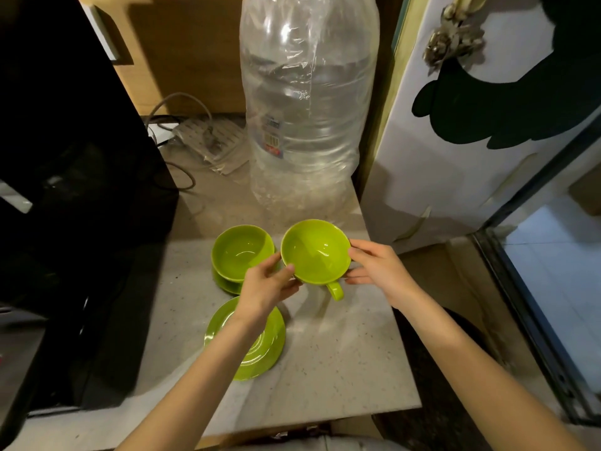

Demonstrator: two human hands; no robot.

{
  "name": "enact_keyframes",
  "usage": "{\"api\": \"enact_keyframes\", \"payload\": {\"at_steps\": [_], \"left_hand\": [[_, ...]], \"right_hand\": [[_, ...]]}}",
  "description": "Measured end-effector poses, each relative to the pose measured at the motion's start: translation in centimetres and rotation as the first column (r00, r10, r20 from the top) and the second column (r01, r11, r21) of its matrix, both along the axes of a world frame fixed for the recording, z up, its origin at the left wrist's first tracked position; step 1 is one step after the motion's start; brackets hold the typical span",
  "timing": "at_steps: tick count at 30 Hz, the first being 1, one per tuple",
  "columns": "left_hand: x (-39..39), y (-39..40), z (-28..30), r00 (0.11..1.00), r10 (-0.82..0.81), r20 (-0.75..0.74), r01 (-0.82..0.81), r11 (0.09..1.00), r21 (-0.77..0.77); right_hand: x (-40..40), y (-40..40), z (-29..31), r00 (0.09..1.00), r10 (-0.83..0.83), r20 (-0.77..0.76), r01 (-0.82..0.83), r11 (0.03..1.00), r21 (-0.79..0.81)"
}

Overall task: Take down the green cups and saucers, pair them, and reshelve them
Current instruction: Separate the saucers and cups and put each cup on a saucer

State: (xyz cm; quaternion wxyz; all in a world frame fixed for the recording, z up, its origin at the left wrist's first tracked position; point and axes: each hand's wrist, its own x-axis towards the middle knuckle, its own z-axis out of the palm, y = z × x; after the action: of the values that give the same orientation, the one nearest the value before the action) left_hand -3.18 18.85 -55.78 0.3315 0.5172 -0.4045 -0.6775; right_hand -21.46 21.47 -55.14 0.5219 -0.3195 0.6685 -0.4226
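A lime-green cup (314, 252) hangs above the pale counter (341, 353), handle toward me. My left hand (266, 288) grips its left rim and my right hand (379, 266) holds its right side. Left of it a second green cup (242, 250) stands on a green saucer (227, 284). A bare green saucer (263, 346) lies closer to me, partly hidden under my left forearm.
A big clear plastic water bottle (309, 102) wrapped in film stands at the back of the counter. A black appliance (71, 190) fills the left side. Cables and a power strip (208, 135) lie behind. A white fridge side (455, 151) borders the right.
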Motion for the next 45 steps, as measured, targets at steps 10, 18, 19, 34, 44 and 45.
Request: {"api": "enact_keyframes", "payload": {"at_steps": [10, 18, 19, 34, 44, 45], "left_hand": [[7.3, 3.1, 1.9, 0.994, 0.104, 0.026, -0.104, 0.994, -0.023], [11.8, 7.1, 0.5, 0.986, 0.144, 0.084, -0.146, 0.989, 0.011], [12.1, 7.5, 0.2, 0.984, 0.155, 0.088, -0.158, 0.987, 0.023], [12.0, 8.4, -2.4, 0.978, 0.126, 0.167, -0.143, 0.985, 0.095], [12.1, 8.0, -3.0, 0.973, 0.121, 0.195, -0.137, 0.988, 0.069], [12.1, 8.0, -3.0, 0.973, 0.117, 0.198, -0.133, 0.989, 0.069]], "right_hand": [[5.4, 0.9, 1.3, 0.979, 0.198, 0.041, -0.194, 0.977, -0.088], [8.8, 2.4, -0.9, 0.935, 0.353, 0.025, -0.352, 0.935, -0.041], [9.2, 2.6, -1.2, 0.930, 0.365, 0.034, -0.364, 0.931, -0.028], [9.8, 3.3, -4.3, 0.911, 0.409, -0.050, -0.406, 0.912, 0.061], [9.8, 3.0, -4.7, 0.908, 0.409, -0.093, -0.408, 0.913, 0.033], [9.8, 3.0, -4.7, 0.908, 0.408, -0.089, -0.407, 0.913, 0.036]]}}
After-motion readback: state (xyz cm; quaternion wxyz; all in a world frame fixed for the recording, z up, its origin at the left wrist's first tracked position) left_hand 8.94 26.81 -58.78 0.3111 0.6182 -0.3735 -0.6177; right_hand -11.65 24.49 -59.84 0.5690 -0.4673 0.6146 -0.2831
